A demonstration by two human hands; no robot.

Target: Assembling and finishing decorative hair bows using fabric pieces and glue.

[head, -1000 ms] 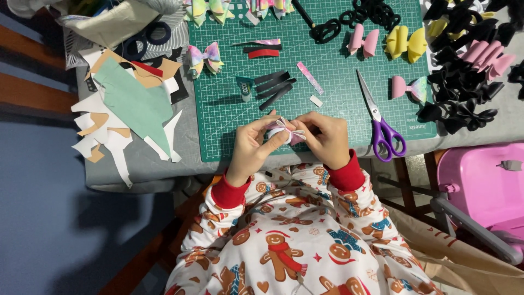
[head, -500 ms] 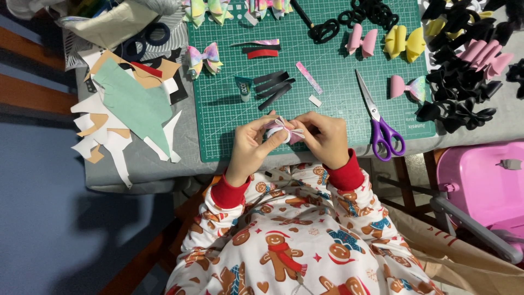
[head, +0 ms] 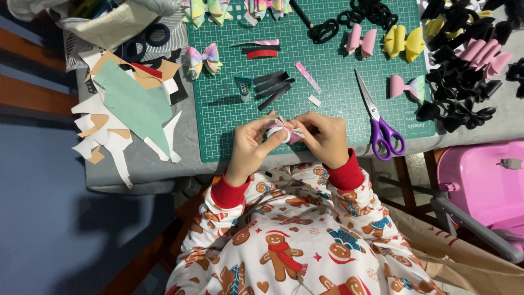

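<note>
Cutting mat (head: 333,104): matt green, smooth, rubbery-looking, printed grid. Surface (head: 469,128) under it: grey, matt, looks cloth-covered. Scissors (head: 376,117): bright metal blades, glossy purple plastic handles. Small bow (head: 285,130) pinched in left hand (head: 251,147) and right hand (head: 326,139): pale pink, soft matt, foam or felt, can't tell which; thin white thread-like wrap at centre. Pink bow (head: 361,40) and yellow bow (head: 404,42): thick, matt, foam-like. Black strips (head: 274,87): flat, slight sheen, leatherette-like. Black bows (head: 456,106): same dull sheen. Offcuts (head: 128,109): paper or thin card, matt; mint, tan, white. Sleeves (head: 341,177): soft printed cloth, red knit cuffs. Pink chair (head: 483,183): smooth glossy plastic.
</note>
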